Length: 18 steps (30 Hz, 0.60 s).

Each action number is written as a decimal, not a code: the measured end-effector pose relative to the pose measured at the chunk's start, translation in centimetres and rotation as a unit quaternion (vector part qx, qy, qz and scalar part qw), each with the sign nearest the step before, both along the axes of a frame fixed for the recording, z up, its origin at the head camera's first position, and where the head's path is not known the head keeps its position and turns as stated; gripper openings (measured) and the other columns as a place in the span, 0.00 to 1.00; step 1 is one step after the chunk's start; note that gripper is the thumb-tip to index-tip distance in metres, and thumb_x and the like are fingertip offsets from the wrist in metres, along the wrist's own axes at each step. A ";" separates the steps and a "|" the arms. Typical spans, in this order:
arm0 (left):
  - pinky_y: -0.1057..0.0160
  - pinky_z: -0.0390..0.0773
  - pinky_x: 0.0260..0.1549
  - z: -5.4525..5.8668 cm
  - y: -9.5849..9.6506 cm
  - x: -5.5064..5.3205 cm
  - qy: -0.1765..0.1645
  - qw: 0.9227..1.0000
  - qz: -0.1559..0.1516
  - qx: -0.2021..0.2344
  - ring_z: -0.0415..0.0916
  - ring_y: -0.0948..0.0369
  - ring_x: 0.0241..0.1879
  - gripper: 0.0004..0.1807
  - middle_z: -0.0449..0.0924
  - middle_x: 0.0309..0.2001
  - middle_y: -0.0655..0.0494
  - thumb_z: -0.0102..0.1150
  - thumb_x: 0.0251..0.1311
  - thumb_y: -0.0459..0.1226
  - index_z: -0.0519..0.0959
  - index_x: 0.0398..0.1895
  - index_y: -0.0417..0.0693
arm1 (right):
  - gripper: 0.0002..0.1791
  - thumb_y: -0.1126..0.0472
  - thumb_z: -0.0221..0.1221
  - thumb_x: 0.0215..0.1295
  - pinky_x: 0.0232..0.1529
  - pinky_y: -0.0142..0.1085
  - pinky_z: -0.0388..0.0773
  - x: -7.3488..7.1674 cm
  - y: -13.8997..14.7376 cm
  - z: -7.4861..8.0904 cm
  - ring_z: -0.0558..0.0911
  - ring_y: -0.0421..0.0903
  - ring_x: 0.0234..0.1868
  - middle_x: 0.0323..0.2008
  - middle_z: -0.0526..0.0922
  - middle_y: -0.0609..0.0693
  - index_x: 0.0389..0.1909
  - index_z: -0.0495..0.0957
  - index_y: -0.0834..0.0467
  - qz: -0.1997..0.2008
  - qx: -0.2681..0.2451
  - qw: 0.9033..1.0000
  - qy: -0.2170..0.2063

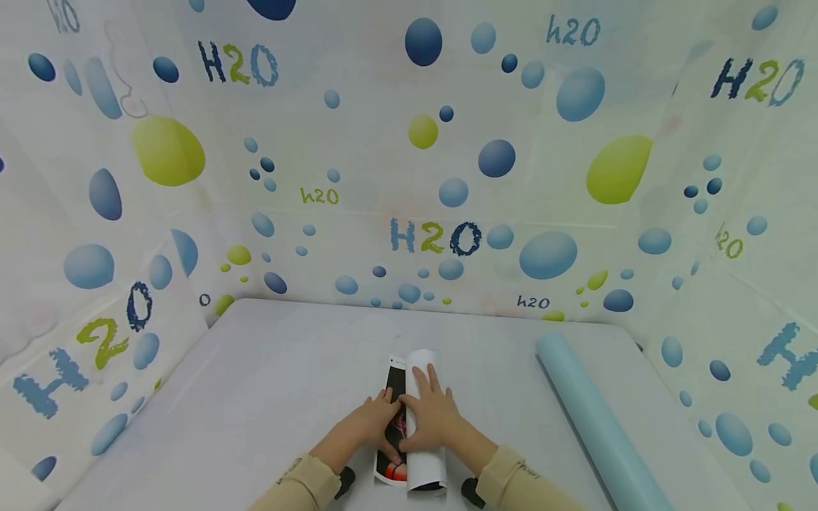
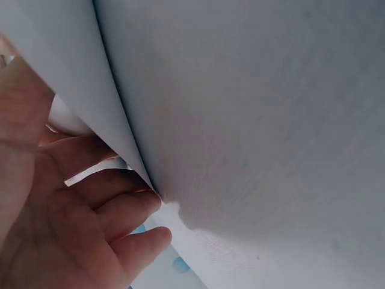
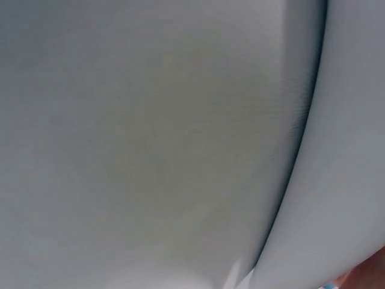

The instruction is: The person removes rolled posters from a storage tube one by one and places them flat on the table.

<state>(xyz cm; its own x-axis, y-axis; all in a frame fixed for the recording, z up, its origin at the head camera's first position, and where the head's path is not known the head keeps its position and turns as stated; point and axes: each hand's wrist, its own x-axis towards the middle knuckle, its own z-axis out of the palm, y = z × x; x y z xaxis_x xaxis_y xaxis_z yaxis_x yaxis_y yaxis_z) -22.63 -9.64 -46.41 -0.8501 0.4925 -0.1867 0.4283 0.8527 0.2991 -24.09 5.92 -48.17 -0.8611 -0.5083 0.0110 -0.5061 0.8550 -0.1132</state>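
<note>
A partly rolled poster lies on the white table in the head view. Its printed strip (image 1: 397, 380), black with red and pink shapes, shows left of the white roll (image 1: 422, 358). My left hand (image 1: 373, 424) rests on that strip, thumb near the bottom and fingers higher up. Over the middle of the roll, my right hand (image 1: 434, 419) is laid with its fingers spread. In the left wrist view, the left hand (image 2: 90, 211) has relaxed fingers, with fingertips at the paper's edge (image 2: 102, 120). The roll (image 3: 337, 156) fills the right side of the right wrist view, mostly hiding the right hand.
A long light-blue roll (image 1: 594, 419) lies slanted on the right side of the white table (image 1: 275, 376). White sheeting (image 1: 358, 135) with blue and green drops and H2O lettering surrounds the table at the back and both sides.
</note>
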 end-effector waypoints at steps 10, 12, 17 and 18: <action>0.40 0.58 0.56 -0.3 0.0 -0.1 0.015 1.000 0.002 -0.020 0.55 0.41 0.63 0.56 0.57 0.63 0.31 0.74 0.28 0.54 0.64 0.62 0.32 | 0.47 0.28 0.63 0.32 0.47 0.59 0.69 0.7 -0.9 0.1 0.45 0.66 0.67 0.70 0.47 0.56 0.58 0.72 0.47 -0.036 0.094 0.994 0.036; 0.39 0.58 0.56 -0.2 -0.1 0.0 0.013 1.000 0.002 -0.015 0.54 0.41 0.63 0.55 0.57 0.63 0.31 0.74 0.29 0.54 0.64 0.61 0.32 | 0.47 0.28 0.64 0.32 0.47 0.60 0.69 0.8 -1.0 0.2 0.45 0.66 0.67 0.70 0.46 0.55 0.58 0.71 0.46 -0.044 0.098 0.994 0.031; 0.39 0.57 0.56 -0.2 -0.2 0.1 0.009 1.000 0.002 -0.015 0.54 0.41 0.64 0.55 0.56 0.64 0.32 0.74 0.30 0.54 0.63 0.62 0.32 | 0.49 0.27 0.64 0.30 0.45 0.61 0.70 0.9 -1.0 0.6 0.46 0.67 0.67 0.71 0.44 0.54 0.59 0.70 0.44 -0.070 0.108 0.992 0.012; 0.39 0.57 0.56 -0.2 -0.2 0.1 0.009 1.000 0.003 -0.018 0.54 0.41 0.64 0.55 0.57 0.64 0.32 0.74 0.30 0.54 0.63 0.62 0.32 | 0.49 0.27 0.64 0.29 0.45 0.61 0.70 1.0 -0.9 0.8 0.47 0.67 0.66 0.70 0.44 0.54 0.59 0.70 0.44 -0.074 0.110 0.991 0.009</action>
